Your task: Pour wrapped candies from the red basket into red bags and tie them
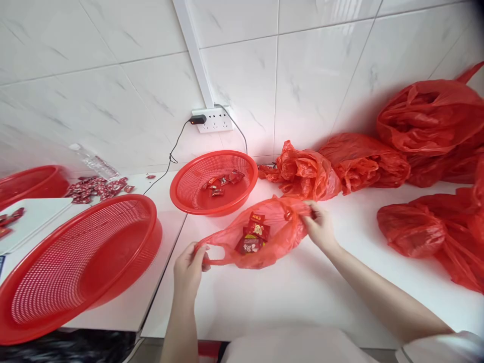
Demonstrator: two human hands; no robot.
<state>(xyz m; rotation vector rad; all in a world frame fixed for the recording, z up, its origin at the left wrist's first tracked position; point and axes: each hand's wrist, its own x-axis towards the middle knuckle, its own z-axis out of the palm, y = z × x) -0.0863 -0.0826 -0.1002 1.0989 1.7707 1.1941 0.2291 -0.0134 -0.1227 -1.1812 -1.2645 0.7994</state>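
A thin red plastic bag (272, 254) is stretched between my two hands above the white table. My left hand (191, 264) is closed round one of its handles. On the opposite side my right hand (320, 224) grips the bag's other edge. Through the open mouth show several small red packets (257, 231) with printed fronts. Just behind the bag stands a round red plastic basket (176, 189) with a few small red packets (218, 191) on its bottom.
Left lies a big red perforated basket (49, 277); another red basket (56, 176) stands farther back. A heap of red packets (96, 189) lies beside a clear bottle (94, 161). Filled red bags (363, 161) line the wall at right. A cable (173, 154) hangs from a socket panel (214, 120).
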